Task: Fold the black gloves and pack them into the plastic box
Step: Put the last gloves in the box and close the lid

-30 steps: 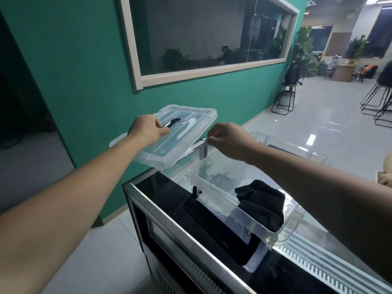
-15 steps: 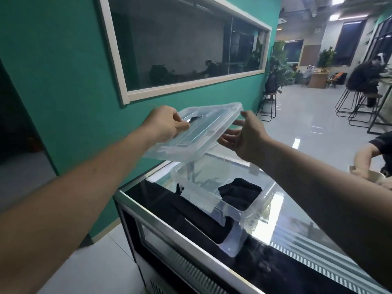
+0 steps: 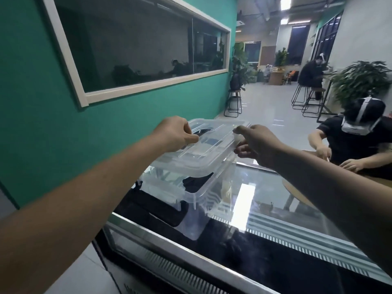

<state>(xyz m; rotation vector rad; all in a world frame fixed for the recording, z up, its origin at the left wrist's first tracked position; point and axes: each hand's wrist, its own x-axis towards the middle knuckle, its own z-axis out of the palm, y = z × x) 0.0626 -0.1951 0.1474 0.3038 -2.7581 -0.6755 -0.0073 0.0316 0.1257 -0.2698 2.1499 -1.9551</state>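
A clear plastic box (image 3: 201, 193) stands on the glass top of a display freezer (image 3: 275, 209). Folded black gloves (image 3: 196, 183) lie inside it, mostly hidden under the lid. The clear lid (image 3: 210, 149) hovers just above the box, roughly level and over its opening. My left hand (image 3: 176, 134) grips the lid's left side near its black handle. My right hand (image 3: 254, 145) pinches the lid's right edge between thumb and fingers.
A green wall with a white-framed window runs along the left. A seated person wearing a headset (image 3: 358, 136) works at a round table (image 3: 301, 194) to the right. Stools (image 3: 233, 102) and potted plants stand farther back on the tiled floor.
The lid has come down and to the right, from held high left of the box to right over it. My right hand has taken hold of the lid's right edge.
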